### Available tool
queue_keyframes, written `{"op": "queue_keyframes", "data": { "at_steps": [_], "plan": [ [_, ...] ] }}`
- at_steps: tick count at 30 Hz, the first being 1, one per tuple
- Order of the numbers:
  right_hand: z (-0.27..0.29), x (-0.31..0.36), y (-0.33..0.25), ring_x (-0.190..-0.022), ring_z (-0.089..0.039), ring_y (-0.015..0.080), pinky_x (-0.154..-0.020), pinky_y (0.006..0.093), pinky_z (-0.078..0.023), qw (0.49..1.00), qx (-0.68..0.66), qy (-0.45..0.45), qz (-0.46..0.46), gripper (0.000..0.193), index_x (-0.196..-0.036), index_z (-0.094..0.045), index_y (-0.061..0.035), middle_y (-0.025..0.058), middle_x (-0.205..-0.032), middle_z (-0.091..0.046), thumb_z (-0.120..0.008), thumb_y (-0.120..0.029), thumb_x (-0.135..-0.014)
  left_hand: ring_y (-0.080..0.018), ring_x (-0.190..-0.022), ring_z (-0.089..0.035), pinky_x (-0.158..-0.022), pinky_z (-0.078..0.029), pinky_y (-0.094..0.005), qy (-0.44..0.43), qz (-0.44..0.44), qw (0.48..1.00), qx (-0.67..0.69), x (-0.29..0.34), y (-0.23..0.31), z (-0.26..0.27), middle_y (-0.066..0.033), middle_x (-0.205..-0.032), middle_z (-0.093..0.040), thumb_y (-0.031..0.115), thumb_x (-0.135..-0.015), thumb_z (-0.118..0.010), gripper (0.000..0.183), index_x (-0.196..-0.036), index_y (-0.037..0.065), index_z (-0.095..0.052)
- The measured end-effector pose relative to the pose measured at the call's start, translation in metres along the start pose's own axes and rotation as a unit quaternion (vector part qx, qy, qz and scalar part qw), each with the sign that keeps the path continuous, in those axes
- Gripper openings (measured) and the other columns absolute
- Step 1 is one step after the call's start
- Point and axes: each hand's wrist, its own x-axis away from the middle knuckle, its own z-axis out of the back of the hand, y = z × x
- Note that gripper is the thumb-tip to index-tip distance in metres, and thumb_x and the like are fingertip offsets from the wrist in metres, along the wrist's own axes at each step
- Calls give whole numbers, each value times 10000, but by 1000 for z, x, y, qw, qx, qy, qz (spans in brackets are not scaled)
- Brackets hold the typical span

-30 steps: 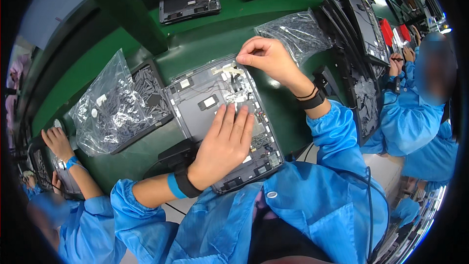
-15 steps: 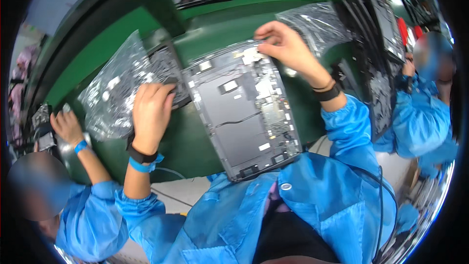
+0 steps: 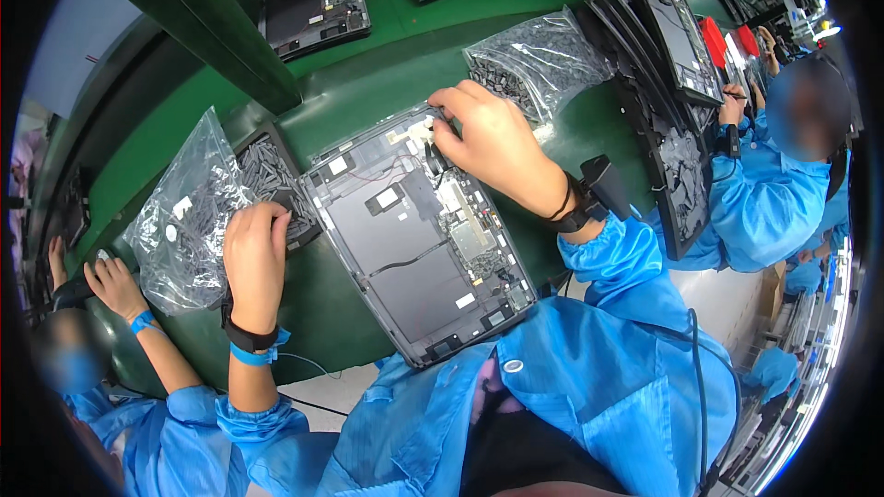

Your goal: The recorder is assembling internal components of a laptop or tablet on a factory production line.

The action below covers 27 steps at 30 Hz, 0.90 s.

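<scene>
An open laptop chassis [image 3: 402, 248], dark grey with a circuit board along its right side, lies tilted in front of me. My right hand [image 3: 497, 143] is at its far right corner, thumb and fingers curled together; whatever they pinch is hidden. Left of the chassis, my left hand [image 3: 255, 253] has its fingertips pressed together over the near edge of a black tray [image 3: 307, 232]. Small dark grey strips [image 3: 264, 166] fill that tray. Whether a strip is between the left fingertips I cannot make out. A clear plastic bag [image 3: 189, 221] of similar pieces lies beside this hand.
Another clear bag [image 3: 539, 64] of dark pieces lies beyond my right hand. Stacked chassis panels [image 3: 668, 28] stand at the right. More open chassis [image 3: 315, 0] rest on the far shelf, behind a green post [image 3: 198, 18]. Co-workers [image 3: 769, 193] sit on both sides.
The view has shifted, so the bench appears lower and further left. My right fingers look more curled at the chassis corner. My left hand stays by the tray; a dark piece showed at its fingertips before.
</scene>
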Motion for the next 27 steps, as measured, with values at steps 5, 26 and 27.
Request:
{"op": "queue_keyframes", "data": {
  "at_steps": [5,26,27],
  "plan": [
    [-7,0,0,-694,-637,374,-620,455,-538,1000,15,20,-12,83,-839,-569,-2,170,-789,-582,-612,-20,-770,-294,-773,-652,-697,-502,-353,36,33,997,65,6,5,-2,-147,-863,-682,5,-855,-674,48,-898,-11,-659],
    [14,3,-19,-686,-644,255,-634,348,-526,992,-77,101,25,141,-941,-691,-32,107,-882,-673,-614,-31,-822,-192,-898,-671,-814,-539,-297,-98,137,725,668,-32,82,1,-146,-1019,-698,83,-978,-570,197,-1116,-44,-632],
    [21,5,-31,-668,-638,212,-599,313,-514,984,-155,86,-8,130,-941,-692,-28,95,-870,-672,-627,-27,-828,-194,-914,-669,-823,-536,-298,-104,160,676,712,-35,86,1,-149,-1047,-691,96,-983,-568,182,-1094,-33,-632]
  ]
}}
